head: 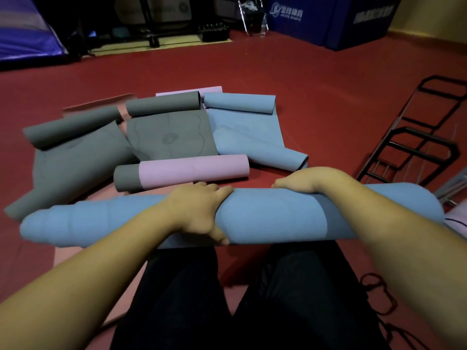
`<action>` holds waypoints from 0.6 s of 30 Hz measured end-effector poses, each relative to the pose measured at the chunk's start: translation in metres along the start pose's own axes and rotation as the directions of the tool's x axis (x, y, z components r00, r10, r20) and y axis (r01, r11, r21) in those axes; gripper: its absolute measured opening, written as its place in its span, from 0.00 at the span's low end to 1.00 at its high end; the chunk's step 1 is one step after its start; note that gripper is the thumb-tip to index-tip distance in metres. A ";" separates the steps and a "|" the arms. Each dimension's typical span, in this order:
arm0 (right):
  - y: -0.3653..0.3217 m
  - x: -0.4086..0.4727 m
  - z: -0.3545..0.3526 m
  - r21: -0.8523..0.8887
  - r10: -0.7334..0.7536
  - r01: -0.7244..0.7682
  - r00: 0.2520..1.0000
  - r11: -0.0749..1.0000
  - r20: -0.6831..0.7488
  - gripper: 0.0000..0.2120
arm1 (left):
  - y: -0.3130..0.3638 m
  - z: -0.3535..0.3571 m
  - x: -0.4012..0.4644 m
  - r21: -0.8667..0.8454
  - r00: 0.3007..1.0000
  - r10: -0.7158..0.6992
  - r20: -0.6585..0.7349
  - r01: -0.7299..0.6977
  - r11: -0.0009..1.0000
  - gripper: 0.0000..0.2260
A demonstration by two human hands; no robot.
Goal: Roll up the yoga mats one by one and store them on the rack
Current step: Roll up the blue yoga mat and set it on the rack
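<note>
A thick rolled blue mat (267, 218) lies across in front of my knees, its left end uneven and stepped. My left hand (199, 210) grips the roll near its middle, fingers over the top and thumb under the near side. My right hand (305, 181) curls over the roll's far side further right. Beyond it lies a rolled pink and grey mat (182, 171). Behind that, grey mats (171, 137) and blue mats (255, 145) lie half unrolled on the red floor. A black metal rack (414, 145) lies at the right.
Blue padded blocks (328, 18) stand at the back right, and dark gym equipment (156, 21) lines the back wall. A purple mat (22, 34) leans at the far left. A dark red cord (379, 294) lies on the floor by my right leg.
</note>
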State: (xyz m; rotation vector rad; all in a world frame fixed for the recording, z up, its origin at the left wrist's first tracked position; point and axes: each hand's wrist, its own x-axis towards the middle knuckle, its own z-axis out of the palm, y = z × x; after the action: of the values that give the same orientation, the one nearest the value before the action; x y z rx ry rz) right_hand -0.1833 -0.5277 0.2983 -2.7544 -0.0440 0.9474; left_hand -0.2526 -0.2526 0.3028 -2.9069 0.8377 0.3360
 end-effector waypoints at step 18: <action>0.017 -0.023 0.061 -0.195 -0.147 0.051 0.843 0.980 -0.518 0.28 | -0.032 -0.003 0.052 -0.649 0.863 0.119 0.491 0.271 0.710 0.28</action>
State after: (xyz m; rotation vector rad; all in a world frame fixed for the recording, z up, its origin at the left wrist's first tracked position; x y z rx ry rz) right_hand -0.2394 -0.5344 0.2617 -3.0369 -0.1821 0.1300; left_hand -0.1921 -0.2529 0.2946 -3.1752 0.5569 1.6683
